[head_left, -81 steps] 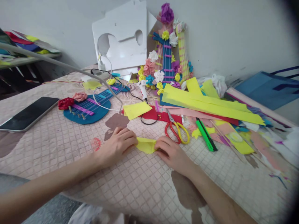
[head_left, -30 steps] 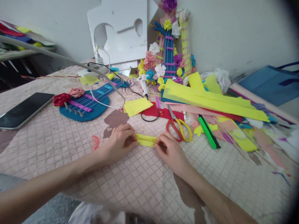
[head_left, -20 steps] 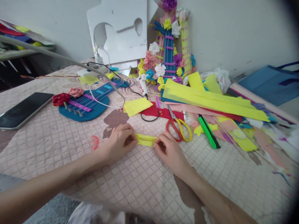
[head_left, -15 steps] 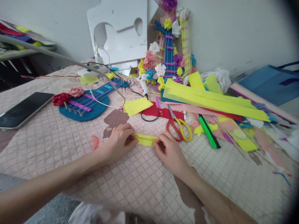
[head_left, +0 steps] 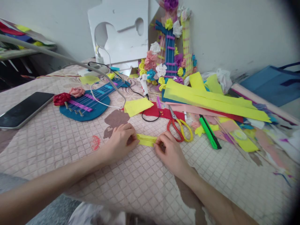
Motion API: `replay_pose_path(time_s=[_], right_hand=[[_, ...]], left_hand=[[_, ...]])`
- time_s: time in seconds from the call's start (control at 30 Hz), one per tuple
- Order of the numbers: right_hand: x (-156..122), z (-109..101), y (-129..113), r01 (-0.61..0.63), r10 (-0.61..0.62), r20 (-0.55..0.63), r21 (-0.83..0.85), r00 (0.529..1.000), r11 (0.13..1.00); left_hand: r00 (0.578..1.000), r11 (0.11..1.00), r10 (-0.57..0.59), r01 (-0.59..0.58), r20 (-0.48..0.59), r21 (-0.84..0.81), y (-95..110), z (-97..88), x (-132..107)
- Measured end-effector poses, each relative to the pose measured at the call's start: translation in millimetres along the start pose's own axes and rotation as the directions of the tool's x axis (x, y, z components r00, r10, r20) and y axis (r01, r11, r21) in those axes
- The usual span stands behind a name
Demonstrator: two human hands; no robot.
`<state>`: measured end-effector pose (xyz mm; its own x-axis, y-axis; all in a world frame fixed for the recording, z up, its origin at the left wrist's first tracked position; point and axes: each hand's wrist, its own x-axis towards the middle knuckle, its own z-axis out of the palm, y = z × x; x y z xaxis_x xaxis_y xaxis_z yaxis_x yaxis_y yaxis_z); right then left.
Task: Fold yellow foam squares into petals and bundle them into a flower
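Observation:
A narrow folded strip of yellow paper lies on the pink quilted cloth, held at both ends. My left hand pinches its left end with fingers curled. The strip's right end is pinched by my right hand. Red-and-yellow scissors lie just beyond my right hand. A green utility knife rests to their right.
A blue felt guitar with paper roses lies at left, a dark phone further left. A yellow paper square, long yellow sheets, a glue gun and a flower-covered guitar stand behind. A blue bag is at right.
The yellow paper went from a wider folded piece to a narrow strip between my hands. Over the last second both hands stay almost still on its ends.

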<state>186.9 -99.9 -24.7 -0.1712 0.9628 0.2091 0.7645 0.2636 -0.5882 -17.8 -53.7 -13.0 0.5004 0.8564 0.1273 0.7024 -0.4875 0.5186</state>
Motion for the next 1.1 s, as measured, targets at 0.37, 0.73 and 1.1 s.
replay_pose_path(time_s=[0.37,0.73,1.1], right_hand=[[1,-2,1,-0.004,0.004,-0.002,0.071,1.0,0.997],[3,5,-2,0.003,-0.005,-0.036,-0.042,0.999,0.999],[0,3,2,0.019,-0.02,-0.027,-0.026,0.999,0.999]], left_hand=[[0.998,0.994,-0.016,0.009,-0.063,-0.108,1,2.3,-3],[0.999,0.999,-0.043,0.043,0.021,0.001,5,-0.4,0],[0.998,0.996,-0.015,0.01,-0.055,-0.085,-1,3.5,-2]])
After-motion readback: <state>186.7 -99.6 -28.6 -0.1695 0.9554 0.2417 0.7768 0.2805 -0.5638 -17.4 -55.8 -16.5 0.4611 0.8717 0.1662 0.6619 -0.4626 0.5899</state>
